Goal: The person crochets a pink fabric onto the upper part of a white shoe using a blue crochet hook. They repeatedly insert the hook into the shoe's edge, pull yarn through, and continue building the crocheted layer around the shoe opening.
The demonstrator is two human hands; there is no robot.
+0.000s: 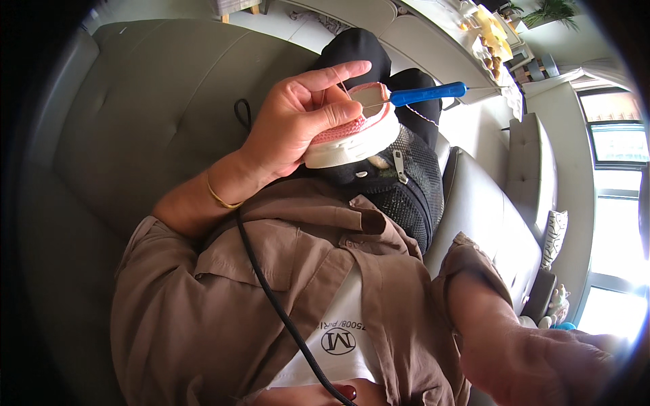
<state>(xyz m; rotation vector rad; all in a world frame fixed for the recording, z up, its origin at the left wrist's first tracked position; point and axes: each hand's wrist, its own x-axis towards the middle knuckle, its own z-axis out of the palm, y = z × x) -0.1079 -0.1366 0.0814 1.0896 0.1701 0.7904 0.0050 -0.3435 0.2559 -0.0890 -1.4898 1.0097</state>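
My left hand (310, 109) holds a shoe with a thick white sole (350, 152) and a pink knitted or crocheted upper (337, 133). Its thumb and fingers pinch near the thin metal shaft of a blue-handled hook tool (429, 94), which lies across the shoe opening. From the tool's other end, another thin shaft points right. Pink yarn (341, 81) loops over the raised index finger. A pale twisted strand (424, 115) hangs beyond the shoe. My right hand (553, 360) is close to the camera at the lower right, away from the shoe, its fingertips lost in glare.
A black mesh bag (416, 188) with a zipper rests on my lap below the shoe. A black cord (274, 299) runs down over my brown shirt. I sit on a grey tufted sofa (127, 111). Items stand on a table (469, 48) at the upper right, and windows are at the right.
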